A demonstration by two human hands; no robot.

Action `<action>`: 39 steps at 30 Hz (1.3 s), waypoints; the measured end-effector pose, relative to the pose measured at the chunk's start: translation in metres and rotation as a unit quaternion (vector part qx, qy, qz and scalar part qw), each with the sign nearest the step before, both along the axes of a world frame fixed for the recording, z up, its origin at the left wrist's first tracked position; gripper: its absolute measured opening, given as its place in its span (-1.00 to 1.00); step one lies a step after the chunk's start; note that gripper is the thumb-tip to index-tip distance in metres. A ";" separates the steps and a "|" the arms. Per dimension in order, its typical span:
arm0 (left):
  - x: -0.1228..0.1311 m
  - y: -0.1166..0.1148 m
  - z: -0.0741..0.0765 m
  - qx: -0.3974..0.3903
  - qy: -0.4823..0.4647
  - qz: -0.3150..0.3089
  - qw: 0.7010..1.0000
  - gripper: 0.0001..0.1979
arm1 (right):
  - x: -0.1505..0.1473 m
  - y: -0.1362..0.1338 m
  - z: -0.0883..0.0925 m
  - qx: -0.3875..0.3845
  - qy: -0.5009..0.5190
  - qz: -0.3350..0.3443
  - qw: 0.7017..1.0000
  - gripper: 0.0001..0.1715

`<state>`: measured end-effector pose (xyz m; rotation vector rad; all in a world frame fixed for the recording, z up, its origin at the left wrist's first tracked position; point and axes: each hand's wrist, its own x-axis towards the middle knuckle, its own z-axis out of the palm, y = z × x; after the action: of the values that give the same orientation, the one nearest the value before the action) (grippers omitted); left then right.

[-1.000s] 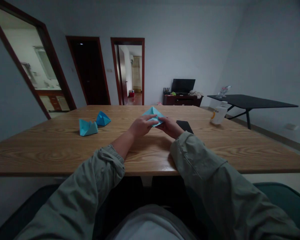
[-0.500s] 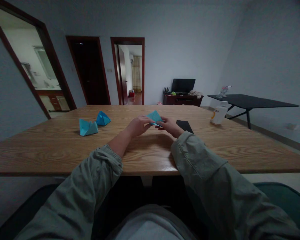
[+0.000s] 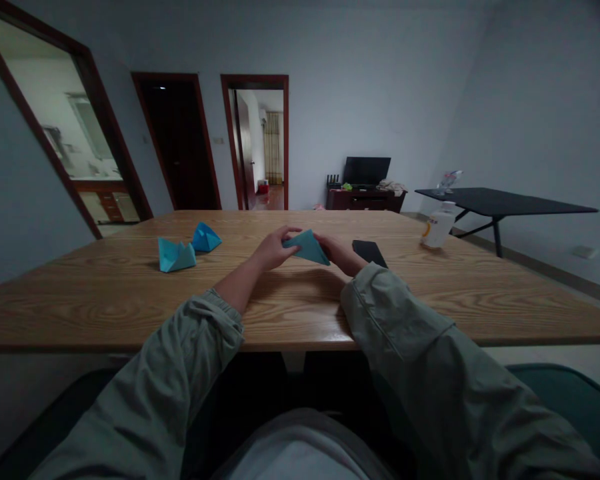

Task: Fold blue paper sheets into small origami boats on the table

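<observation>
A folded light-blue paper [image 3: 307,246] is held just above the wooden table [image 3: 130,293], at its middle. My left hand [image 3: 271,250] pinches the paper's left side, fingers curled over its top edge. My right hand [image 3: 341,253] grips its right side from behind, partly hidden by the paper. Both forearms in grey-green sleeves reach forward over the table's near edge.
Two finished blue paper shapes, a lighter one [image 3: 175,255] and a darker one [image 3: 206,237], sit at the left. A black phone [image 3: 369,252] lies right of my hands. A white bottle [image 3: 437,226] stands at the far right. A black side table [image 3: 505,202] is beyond.
The paper has been turned and flattened: its point stood upward before, now its face tilts toward me and lies lower between my hands. Both hands shifted slightly around it.
</observation>
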<state>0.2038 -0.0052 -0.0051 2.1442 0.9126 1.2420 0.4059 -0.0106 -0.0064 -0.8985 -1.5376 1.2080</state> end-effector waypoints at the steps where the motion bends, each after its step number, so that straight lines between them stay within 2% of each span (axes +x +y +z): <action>1: 0.001 0.000 0.000 -0.017 -0.011 -0.014 1.000 -0.49 | 0.000 -0.001 0.001 0.008 -0.002 0.010 1.000 -0.65; 3: 0.002 0.000 0.000 -0.048 -0.037 -0.038 0.997 -0.49 | 0.001 -0.003 0.001 0.026 -0.027 0.018 0.999 -0.63; 6: 0.002 0.001 0.001 -0.091 -0.073 -0.042 0.992 -0.47 | 0.003 -0.001 -0.002 0.035 -0.050 -0.008 0.998 -0.60; 12: 0.000 0.002 0.000 -0.177 -0.082 -0.029 0.980 -0.62 | 0.005 0.004 -0.005 0.063 -0.018 -0.034 0.997 -0.62; 15: -0.001 0.003 -0.001 -0.190 -0.094 -0.031 0.977 -0.64 | 0.004 0.004 -0.005 0.061 -0.007 -0.058 0.996 -0.66; 21: -0.003 0.007 0.000 -0.197 -0.149 -0.026 0.969 -0.54 | 0.003 0.005 -0.007 0.026 -0.008 -0.056 0.998 -0.76; 25: -0.001 0.003 0.003 -0.208 -0.206 -0.039 0.955 -0.42 | 0.002 0.004 -0.006 0.014 0.021 -0.032 0.999 -0.74; 28: 0.004 -0.001 0.001 -0.248 -0.178 -0.070 0.950 -0.44 | 0.001 0.001 -0.004 0.000 0.044 -0.038 0.998 -0.72; 32: 0.011 0.002 -0.005 -0.255 -0.146 -0.064 0.954 -0.46 | -0.001 0.001 -0.005 0.008 0.006 -0.060 0.998 -0.73; 35: 0.013 0.008 -0.008 -0.239 -0.147 -0.044 0.959 -0.53 | -0.003 0.001 -0.008 0.076 -0.070 -0.128 0.986 -0.67; 37: 0.013 0.011 -0.009 -0.237 -0.147 -0.017 0.960 -0.57 | -0.005 -0.001 -0.009 0.176 -0.114 -0.198 0.957 -0.56; 39: 0.013 0.012 -0.009 -0.242 -0.155 0.015 0.958 -0.60 | -0.008 -0.004 -0.010 0.276 -0.157 -0.228 0.921 -0.53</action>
<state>0.2166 0.0071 -0.0137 1.5122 0.9894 1.1767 0.3978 -0.0147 -0.0162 -1.0123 -1.6685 0.2738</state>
